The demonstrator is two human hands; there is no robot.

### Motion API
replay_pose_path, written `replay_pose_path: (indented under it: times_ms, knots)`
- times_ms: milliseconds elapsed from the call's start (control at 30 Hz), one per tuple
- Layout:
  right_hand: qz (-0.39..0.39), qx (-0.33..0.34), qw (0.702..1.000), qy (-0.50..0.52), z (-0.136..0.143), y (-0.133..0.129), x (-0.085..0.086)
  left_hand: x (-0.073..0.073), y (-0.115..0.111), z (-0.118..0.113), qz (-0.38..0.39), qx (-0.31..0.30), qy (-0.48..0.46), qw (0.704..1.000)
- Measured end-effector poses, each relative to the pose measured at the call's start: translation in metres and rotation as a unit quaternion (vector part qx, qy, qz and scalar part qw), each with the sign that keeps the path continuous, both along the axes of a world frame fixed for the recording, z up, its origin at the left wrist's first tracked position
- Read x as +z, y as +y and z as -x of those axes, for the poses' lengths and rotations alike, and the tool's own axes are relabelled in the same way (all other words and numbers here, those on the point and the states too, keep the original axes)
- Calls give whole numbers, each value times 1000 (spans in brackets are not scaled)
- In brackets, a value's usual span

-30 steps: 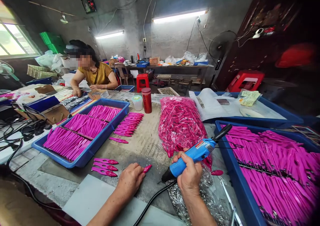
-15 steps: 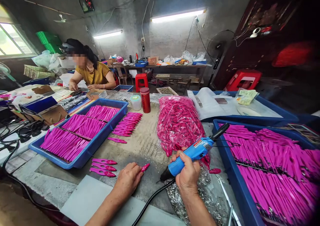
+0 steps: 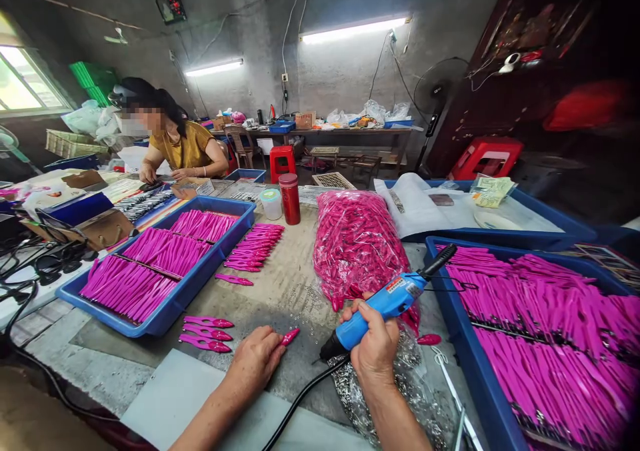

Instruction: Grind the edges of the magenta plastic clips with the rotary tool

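Note:
My left hand rests low over the worktop, its fingers closed on a pink plastic piece. Only the glossy tip of this pink piece sticks out past the fingers. My right hand is wrapped round a blue electric screwdriver, whose black nose points down and left, a little right of the pink tip. A black cord runs from near the tool toward me. Left of my left hand lie a few pink tweezer-shaped pieces. Tiny metal parts are scattered beyond my hands.
Blue trays of pink pieces stand at left and right. A clear bag of pink parts sits ahead, with a bag of metal parts beside my right wrist. Across the table works another person, near a red bottle.
Both hands, the screwdriver and the pink piece stay almost where they were. The view has shifted very slightly, and the other person's head has moved a little to the left.

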State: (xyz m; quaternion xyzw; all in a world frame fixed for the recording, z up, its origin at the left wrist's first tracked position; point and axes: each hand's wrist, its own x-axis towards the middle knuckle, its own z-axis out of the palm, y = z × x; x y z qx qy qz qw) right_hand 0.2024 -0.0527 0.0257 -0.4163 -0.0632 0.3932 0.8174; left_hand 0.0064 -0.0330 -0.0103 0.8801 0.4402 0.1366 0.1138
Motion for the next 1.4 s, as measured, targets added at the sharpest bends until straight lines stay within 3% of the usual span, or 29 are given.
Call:
replay_pose_path:
  times_ms: [500, 733, 1033, 1233, 1400]
  knots:
    - [0, -1, 1000, 3, 1, -1, 0, 17, -2, -14, 69, 66, 90, 991]
    - [1, 4, 1000, 3, 1, -2, 1, 7, -3, -14, 31, 70, 77, 994]
    - [-2, -3, 1000, -1, 0, 0, 0, -5, 3, -3, -5, 45, -27, 999]
    - [4, -8, 1000, 11, 0, 1, 1, -8, 1, -3, -31, 32, 1, 999]
    - [3, -5, 1000, 15, 0, 0, 0, 1, 0, -7, 18, 45, 43, 998]
